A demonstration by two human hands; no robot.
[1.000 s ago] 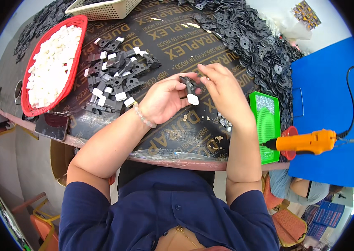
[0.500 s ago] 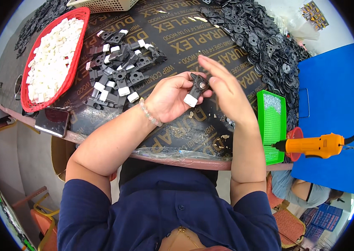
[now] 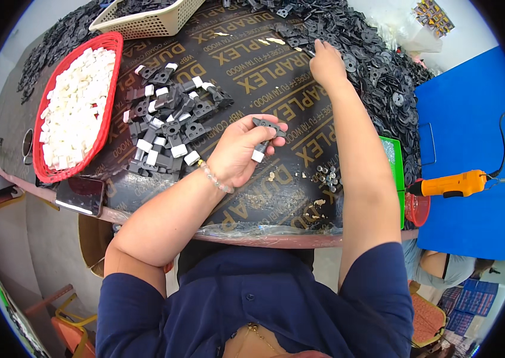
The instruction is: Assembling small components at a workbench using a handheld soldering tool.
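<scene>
In my left hand (image 3: 242,148) is a black plastic bracket (image 3: 268,126) with a white block at its lower end, pinched between thumb and fingers. My right hand (image 3: 328,64) has its fingers drawn together at the near edge of a big heap of flat black plastic parts (image 3: 363,71). Whatever lies under those fingertips is mostly hidden. Left of my left hand lies a loose cluster of black brackets with white end blocks (image 3: 172,116). A few small round metal pieces (image 3: 328,178) rest on the table below my right forearm.
A red basket (image 3: 116,83) of white blocks stands at the left, with a phone (image 3: 80,196) below it. Behind is a beige basket (image 3: 163,27). On the right are a green tray (image 3: 400,161), a red bowl (image 3: 418,206), an orange electric screwdriver (image 3: 452,184) and a blue panel (image 3: 467,137).
My right hand has moved from beside the bracket up to the heap of black parts. My left hand keeps the bracket, now turned and slightly further left.
</scene>
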